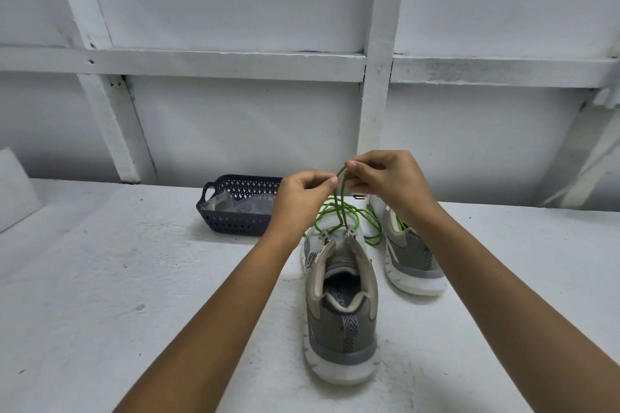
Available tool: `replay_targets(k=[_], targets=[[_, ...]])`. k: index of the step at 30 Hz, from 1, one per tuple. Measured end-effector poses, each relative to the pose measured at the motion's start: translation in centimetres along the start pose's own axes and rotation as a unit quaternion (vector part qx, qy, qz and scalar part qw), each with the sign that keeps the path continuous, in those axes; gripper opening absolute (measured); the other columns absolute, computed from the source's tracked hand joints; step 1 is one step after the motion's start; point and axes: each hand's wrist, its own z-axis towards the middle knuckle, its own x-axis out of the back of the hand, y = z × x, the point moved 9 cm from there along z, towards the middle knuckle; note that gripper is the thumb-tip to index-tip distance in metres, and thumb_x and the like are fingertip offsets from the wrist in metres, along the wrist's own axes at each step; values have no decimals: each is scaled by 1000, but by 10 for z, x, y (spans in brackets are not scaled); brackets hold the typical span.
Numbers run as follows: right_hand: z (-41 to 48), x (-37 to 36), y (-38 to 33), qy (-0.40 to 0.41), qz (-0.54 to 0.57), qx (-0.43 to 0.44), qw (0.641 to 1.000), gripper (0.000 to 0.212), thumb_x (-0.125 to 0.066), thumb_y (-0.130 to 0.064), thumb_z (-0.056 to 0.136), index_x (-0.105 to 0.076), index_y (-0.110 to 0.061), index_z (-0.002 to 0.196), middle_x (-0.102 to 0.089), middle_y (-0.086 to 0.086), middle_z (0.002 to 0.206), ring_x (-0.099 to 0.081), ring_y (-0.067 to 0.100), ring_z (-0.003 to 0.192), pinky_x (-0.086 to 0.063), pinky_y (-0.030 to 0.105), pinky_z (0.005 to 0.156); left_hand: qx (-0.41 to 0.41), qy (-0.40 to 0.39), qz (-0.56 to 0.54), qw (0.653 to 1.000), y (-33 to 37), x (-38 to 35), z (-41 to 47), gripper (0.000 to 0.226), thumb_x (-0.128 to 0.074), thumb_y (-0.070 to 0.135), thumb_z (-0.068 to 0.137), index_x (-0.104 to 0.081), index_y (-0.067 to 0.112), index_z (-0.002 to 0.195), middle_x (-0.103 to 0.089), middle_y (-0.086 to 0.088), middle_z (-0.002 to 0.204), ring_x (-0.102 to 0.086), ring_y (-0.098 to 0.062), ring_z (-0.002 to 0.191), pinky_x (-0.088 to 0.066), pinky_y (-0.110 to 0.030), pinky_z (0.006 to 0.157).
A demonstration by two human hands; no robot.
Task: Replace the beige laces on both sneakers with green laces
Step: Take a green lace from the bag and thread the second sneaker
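A grey sneaker [340, 305] with a white sole stands on the white table, heel toward me. A green lace [339, 203] rises from its top eyelets, and loose loops of it lie beyond the toe. My left hand [300, 201] and my right hand [385, 183] are raised above the shoe, fingertips close together. Each pinches the green lace near its upper end. A second grey sneaker [411, 255] stands to the right, partly behind my right forearm, with green lace showing on it.
A dark blue perforated basket [231, 221] holding clear plastic bags sits on the table [117, 278] behind and left of the shoes. A white panelled wall [235, 124] with beams rises just behind the table.
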Motion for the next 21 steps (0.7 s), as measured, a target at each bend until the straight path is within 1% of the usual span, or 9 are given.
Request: replay_targets(k=[2,4,6,8,10,13,16,19,21], targets=[[-2,0,1,3,-1,3,1000,10,-64,-10,88,-69,-8,80,-68,11,72,-67,22,69,-58,29,67,24,-4,-32,999,-3,-3,-1,14,-68,12,85,-70,21,74,-66,19,57,-60,11,58,-40,-3,51],[-3,0,-1,6,-45,19,999,10,-66,-15,87,-71,-8,82,-66,5,71,-63,13,68,-55,24,62,28,-11,-49,998,-3,-6,-2,13,-69,13,84,-71,21,74,-67,18,57,-60,10,58,-40,-3,51],[-3,2,-1,22,-78,29,996,13,-68,-19,86,-74,-8,86,-65,-1,70,-57,7,65,-50,28,65,30,-13,-54,998,-4,-8,-2,12,-71,13,82,-73,22,74,-68,15,60,-62,8,61,-43,-5,56],[-3,4,0,36,-75,32,996,12,-69,-20,85,-75,-10,87,-64,-6,70,-55,2,64,-48,29,68,27,-20,-56,998,-4,-11,-2,13,-72,12,81,-73,22,73,-70,12,65,-64,3,67,-49,-10,65],[-2,4,2,43,-64,32,996,12,-70,-19,84,-75,-8,88,-64,-8,72,-57,0,66,-47,23,66,23,-32,-54,998,-3,-13,-2,15,-72,10,81,-73,22,73,-71,11,67,-65,0,69,-51,-13,71],[-2,3,7,47,-47,31,997,11,-71,-17,83,-75,-8,86,-64,-12,69,-58,-7,62,-43,12,61,20,-50,-42,998,-2,-17,-3,16,-71,12,83,-72,24,73,-70,12,67,-64,2,69,-51,-13,70],[-3,0,10,27,-19,34,999,8,-68,-19,85,-74,-19,79,-66,-15,69,-58,-10,61,-43,7,60,15,-49,-19,998,-1,-18,-3,16,-68,13,86,-70,23,73,-66,8,67,-59,-1,64,-47,-12,65],[-5,-1,21,7,-16,0,1000,17,-56,-28,93,-70,-20,100,-64,-15,80,-59,-8,62,-43,11,54,15,-32,-24,999,-2,-15,-2,19,-67,10,86,-68,20,70,-62,5,65,-54,-5,63,-45,-14,63],[-8,-1,33,-7,-46,-33,998,23,-51,-28,96,-69,-18,107,-65,-9,85,-58,-6,63,-41,13,55,25,-27,-43,998,-4,-13,-1,16,-67,10,85,-69,17,72,-64,2,68,-57,-9,67,-49,-20,69]])
